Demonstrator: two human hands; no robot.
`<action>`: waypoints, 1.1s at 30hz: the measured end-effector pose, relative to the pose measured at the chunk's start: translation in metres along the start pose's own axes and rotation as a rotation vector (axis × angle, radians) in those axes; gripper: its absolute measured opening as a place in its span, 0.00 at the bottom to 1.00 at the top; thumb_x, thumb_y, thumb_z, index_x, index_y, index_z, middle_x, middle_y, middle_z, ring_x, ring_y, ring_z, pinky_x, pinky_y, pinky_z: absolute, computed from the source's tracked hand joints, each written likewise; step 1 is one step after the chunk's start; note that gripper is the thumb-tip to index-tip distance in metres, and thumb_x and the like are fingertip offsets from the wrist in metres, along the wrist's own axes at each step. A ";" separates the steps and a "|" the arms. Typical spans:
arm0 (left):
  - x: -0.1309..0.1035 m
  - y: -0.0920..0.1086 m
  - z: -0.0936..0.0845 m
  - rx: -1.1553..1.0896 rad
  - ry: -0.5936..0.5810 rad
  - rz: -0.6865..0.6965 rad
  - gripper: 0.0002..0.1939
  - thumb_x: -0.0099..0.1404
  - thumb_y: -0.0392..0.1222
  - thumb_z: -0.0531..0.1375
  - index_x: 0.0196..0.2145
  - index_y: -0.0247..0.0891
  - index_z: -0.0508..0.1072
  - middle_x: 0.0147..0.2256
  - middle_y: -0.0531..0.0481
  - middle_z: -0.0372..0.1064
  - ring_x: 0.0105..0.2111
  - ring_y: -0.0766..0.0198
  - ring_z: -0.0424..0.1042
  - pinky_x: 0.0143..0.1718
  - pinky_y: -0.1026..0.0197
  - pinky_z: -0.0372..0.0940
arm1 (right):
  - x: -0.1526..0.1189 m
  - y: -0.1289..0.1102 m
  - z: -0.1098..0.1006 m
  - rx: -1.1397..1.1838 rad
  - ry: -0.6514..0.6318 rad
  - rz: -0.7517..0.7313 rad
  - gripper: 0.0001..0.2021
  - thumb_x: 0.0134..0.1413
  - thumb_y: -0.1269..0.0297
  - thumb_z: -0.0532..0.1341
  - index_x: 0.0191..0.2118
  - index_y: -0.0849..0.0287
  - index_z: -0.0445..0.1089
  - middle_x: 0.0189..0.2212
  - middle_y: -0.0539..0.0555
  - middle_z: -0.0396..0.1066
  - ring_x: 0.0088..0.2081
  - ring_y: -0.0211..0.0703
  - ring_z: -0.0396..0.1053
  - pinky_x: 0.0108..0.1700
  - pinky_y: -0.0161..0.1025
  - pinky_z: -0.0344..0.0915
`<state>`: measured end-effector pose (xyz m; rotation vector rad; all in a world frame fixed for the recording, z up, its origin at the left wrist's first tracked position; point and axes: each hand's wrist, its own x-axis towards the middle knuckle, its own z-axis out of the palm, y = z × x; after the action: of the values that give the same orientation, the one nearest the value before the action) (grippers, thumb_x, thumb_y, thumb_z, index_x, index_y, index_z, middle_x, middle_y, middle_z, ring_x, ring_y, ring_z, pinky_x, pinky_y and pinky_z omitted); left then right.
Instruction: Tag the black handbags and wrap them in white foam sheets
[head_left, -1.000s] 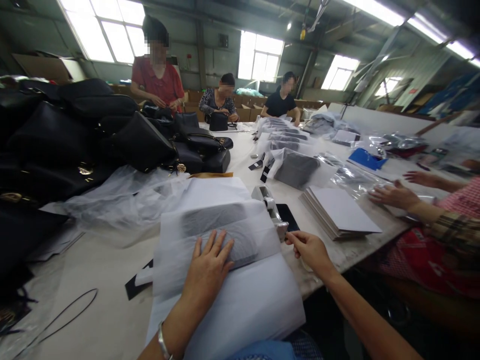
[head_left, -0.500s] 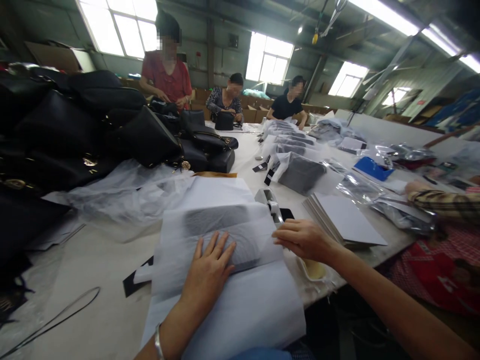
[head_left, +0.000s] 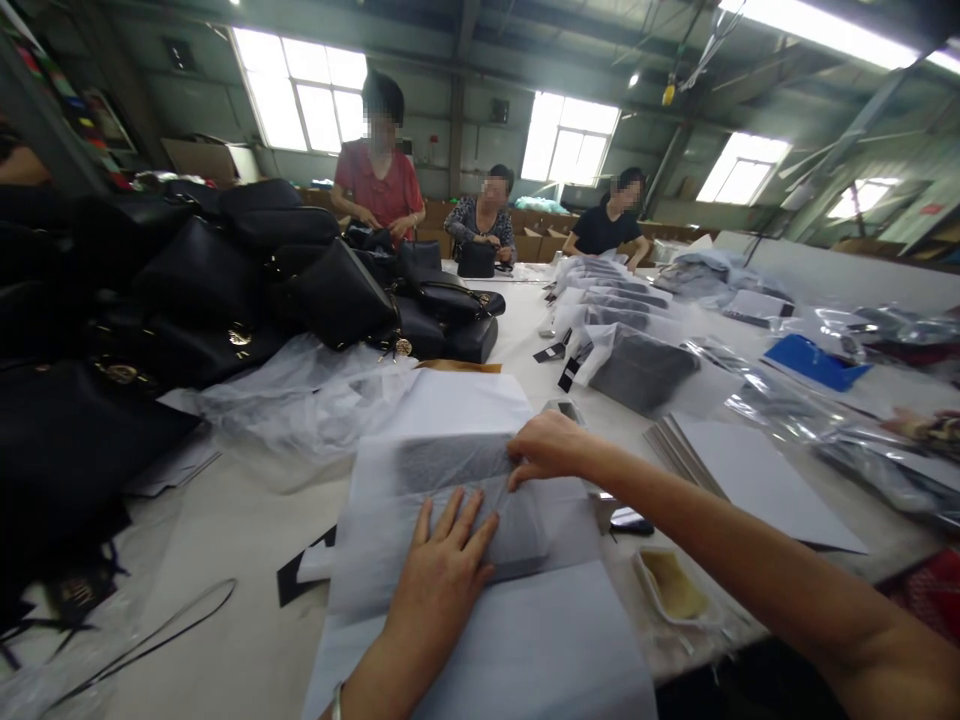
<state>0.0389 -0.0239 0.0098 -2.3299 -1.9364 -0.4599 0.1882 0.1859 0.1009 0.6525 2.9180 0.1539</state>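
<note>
A dark, flat bag wrapped in thin white tissue paper lies before me on white sheets. My left hand rests flat on the wrapping with its fingers spread. At the upper right part of the bundle, my right hand touches the paper with its thumb and fingers drawn together. What sits between those fingertips is too small to make out. Behind the right hand a tape dispenser is mostly hidden. A black tag sticks out at the bundle's left side.
Black handbags are heaped at the left, with crumpled clear plastic in front. Wrapped bags stand in a row further back. At right are stacked boards and a small tray. Several people work around the table.
My right hand has moved left from beside the tape dispenser onto the wrapped bag. My left hand stays flat on the paper. The camera view has shifted.
</note>
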 end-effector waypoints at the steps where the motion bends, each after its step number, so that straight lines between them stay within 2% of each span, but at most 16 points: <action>1: 0.000 0.000 0.000 -0.005 -0.006 -0.002 0.24 0.68 0.46 0.61 0.60 0.48 0.67 0.65 0.46 0.58 0.64 0.45 0.59 0.61 0.31 0.57 | 0.001 0.005 0.001 0.012 0.014 0.077 0.22 0.44 0.38 0.69 0.32 0.52 0.78 0.27 0.55 0.77 0.33 0.49 0.74 0.34 0.37 0.58; 3: 0.000 -0.001 -0.001 -0.017 -0.023 -0.006 0.25 0.68 0.46 0.61 0.61 0.48 0.67 0.66 0.47 0.57 0.65 0.45 0.57 0.61 0.31 0.57 | -0.002 0.018 0.002 0.041 0.057 0.251 0.21 0.42 0.40 0.71 0.32 0.53 0.78 0.29 0.56 0.78 0.35 0.50 0.74 0.36 0.38 0.59; 5: 0.000 0.000 -0.002 -0.026 -0.040 -0.010 0.25 0.68 0.47 0.61 0.61 0.48 0.66 0.66 0.47 0.56 0.66 0.46 0.56 0.62 0.32 0.56 | -0.013 0.031 0.005 0.056 0.109 0.407 0.14 0.50 0.49 0.69 0.32 0.54 0.77 0.31 0.57 0.78 0.36 0.49 0.75 0.36 0.38 0.60; 7: 0.001 0.000 -0.002 -0.029 -0.053 -0.013 0.25 0.68 0.47 0.61 0.61 0.48 0.66 0.66 0.48 0.55 0.66 0.46 0.56 0.62 0.32 0.56 | -0.034 0.041 0.013 0.053 0.159 0.515 0.10 0.59 0.55 0.63 0.37 0.55 0.77 0.34 0.56 0.78 0.37 0.48 0.75 0.36 0.38 0.62; 10: 0.001 0.000 -0.003 -0.029 -0.060 -0.018 0.25 0.68 0.47 0.61 0.61 0.49 0.66 0.66 0.49 0.56 0.66 0.46 0.55 0.62 0.32 0.55 | -0.078 0.042 0.035 0.138 0.290 0.651 0.15 0.64 0.53 0.57 0.46 0.54 0.75 0.43 0.56 0.78 0.43 0.48 0.75 0.43 0.40 0.66; 13: 0.001 0.000 -0.002 -0.024 -0.048 -0.018 0.24 0.68 0.46 0.61 0.61 0.49 0.67 0.66 0.49 0.56 0.66 0.47 0.56 0.63 0.32 0.55 | -0.117 0.029 0.063 0.399 0.437 0.777 0.18 0.59 0.48 0.59 0.43 0.55 0.78 0.54 0.58 0.72 0.55 0.54 0.69 0.57 0.46 0.62; 15: 0.001 0.000 -0.001 -0.020 -0.035 -0.010 0.24 0.68 0.45 0.61 0.61 0.49 0.67 0.66 0.49 0.56 0.66 0.47 0.56 0.63 0.32 0.55 | -0.130 0.017 0.078 0.634 0.458 0.847 0.20 0.56 0.46 0.60 0.37 0.55 0.80 0.57 0.60 0.70 0.60 0.58 0.65 0.62 0.50 0.58; 17: 0.000 0.000 -0.001 -0.011 -0.023 -0.003 0.24 0.68 0.45 0.61 0.61 0.48 0.67 0.66 0.48 0.57 0.66 0.46 0.56 0.63 0.33 0.55 | -0.133 0.004 0.085 0.927 0.486 0.901 0.21 0.53 0.43 0.61 0.35 0.55 0.81 0.58 0.60 0.68 0.61 0.59 0.63 0.63 0.52 0.55; 20: -0.001 -0.001 -0.001 0.004 -0.003 0.011 0.24 0.68 0.45 0.61 0.60 0.47 0.68 0.65 0.46 0.58 0.65 0.46 0.57 0.62 0.33 0.56 | -0.128 -0.012 0.081 1.338 0.633 0.950 0.20 0.44 0.43 0.68 0.33 0.56 0.81 0.61 0.60 0.66 0.60 0.59 0.64 0.63 0.52 0.55; 23: -0.002 -0.001 -0.002 0.010 0.013 0.021 0.24 0.68 0.45 0.61 0.60 0.47 0.68 0.65 0.46 0.58 0.65 0.46 0.57 0.62 0.33 0.57 | -0.128 -0.029 0.070 1.443 0.817 0.958 0.18 0.39 0.46 0.72 0.31 0.57 0.81 0.63 0.59 0.63 0.62 0.59 0.62 0.65 0.51 0.54; 27: -0.003 -0.001 0.000 0.006 0.025 0.019 0.24 0.68 0.45 0.61 0.61 0.48 0.67 0.65 0.47 0.58 0.65 0.46 0.57 0.62 0.33 0.57 | -0.143 -0.055 0.061 1.400 0.986 0.956 0.15 0.44 0.49 0.72 0.35 0.54 0.81 0.63 0.55 0.64 0.63 0.54 0.60 0.66 0.47 0.53; 30: -0.003 -0.001 0.002 0.002 0.035 0.019 0.24 0.68 0.45 0.61 0.61 0.48 0.67 0.65 0.48 0.58 0.65 0.47 0.57 0.62 0.33 0.57 | -0.157 -0.073 0.065 1.508 0.975 1.010 0.18 0.45 0.48 0.72 0.39 0.54 0.81 0.56 0.55 0.71 0.59 0.52 0.65 0.62 0.44 0.59; 33: -0.002 -0.002 0.003 0.000 0.031 0.020 0.24 0.68 0.45 0.61 0.61 0.48 0.67 0.66 0.48 0.58 0.65 0.47 0.57 0.62 0.33 0.57 | -0.165 -0.083 0.077 1.720 0.842 1.065 0.22 0.45 0.45 0.71 0.40 0.57 0.80 0.46 0.58 0.77 0.52 0.50 0.71 0.52 0.41 0.69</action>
<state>0.0373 -0.0251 0.0065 -2.3251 -1.8983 -0.4907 0.3143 0.0457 0.0342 2.5907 1.9263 -2.5684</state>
